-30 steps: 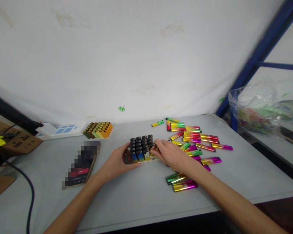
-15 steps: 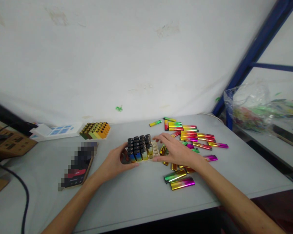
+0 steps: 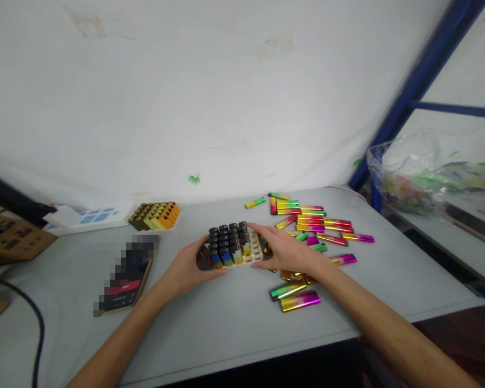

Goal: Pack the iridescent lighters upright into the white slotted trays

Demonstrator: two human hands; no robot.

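The tray (image 3: 256,254) is on the middle of the grey counter (image 3: 210,323), between the two hands. The left hand (image 3: 184,269) is curved around its left end, with the thumb at the near corner and the other fingers at the far side, clamped on the tray. The right hand (image 3: 289,250) spans the right end in the same manner, its fingers also clamped on the tray, thumb in front and fingertips behind. In the tray stand black-topped lighters (image 3: 228,243), closely packed; at the right end some open holes are visible. To the right, many shiny loose lighters (image 3: 310,223) lie scattered, some partly hidden behind the right hand. To the left lies a phone (image 3: 125,280), its screen blurred by squares. Behind the phone, near the wall (image 3: 186,108), stands a second group (image 3: 156,215) of lighters, yellow and olive.
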